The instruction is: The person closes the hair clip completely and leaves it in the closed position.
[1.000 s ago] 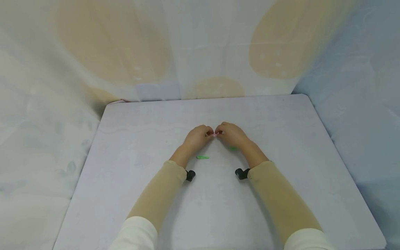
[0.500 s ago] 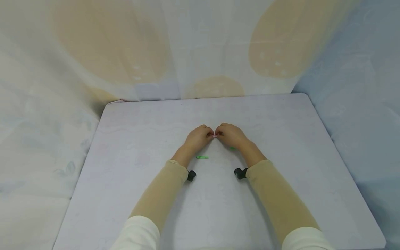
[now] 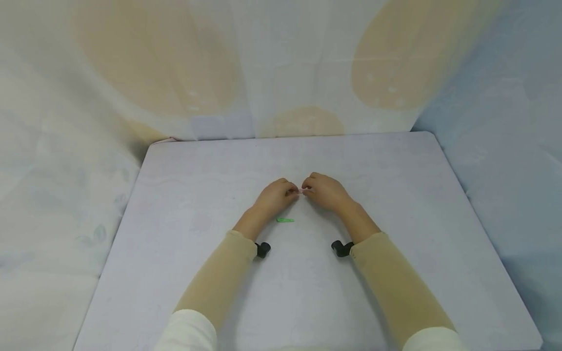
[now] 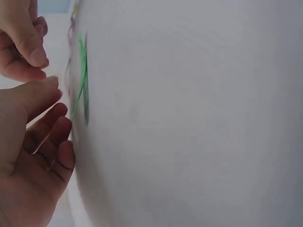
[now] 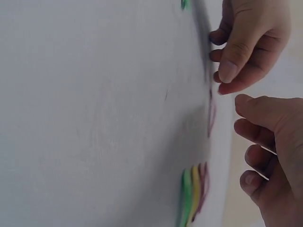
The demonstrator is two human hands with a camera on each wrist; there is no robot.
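Since the earlier head view, your right hand [image 3: 327, 191] had lifted off the table [image 3: 395, 195], hiding one green clip; both hands pinched a pink paper clip [image 3: 300, 191] between fingertips.

Left wrist view: your left hand [image 4: 28, 156] showed fingers loosely apart; the pinch itself I cannot tell.

Right wrist view: stacked clips [image 5: 193, 194] lay nearby. So small a pinch could have slipped and dropped the clip.

The right hand [image 5: 272, 165] fills the lower right corner, its fingers [image 5: 253, 135] loosely curled, thumb pointing left. Above it the left hand [image 5: 251, 38] comes in from the top, thumb [image 5: 234, 56] pressed toward its curled fingers. Between the two hands a thin pink clip [image 5: 211, 113] lies against the white table [image 5: 94, 118]; whether either hand touches it is unclear. Lower down, green, yellow and pink clips [image 5: 193, 194] lie side by side, blurred. A green clip [image 5: 185, 4] shows at the top edge.
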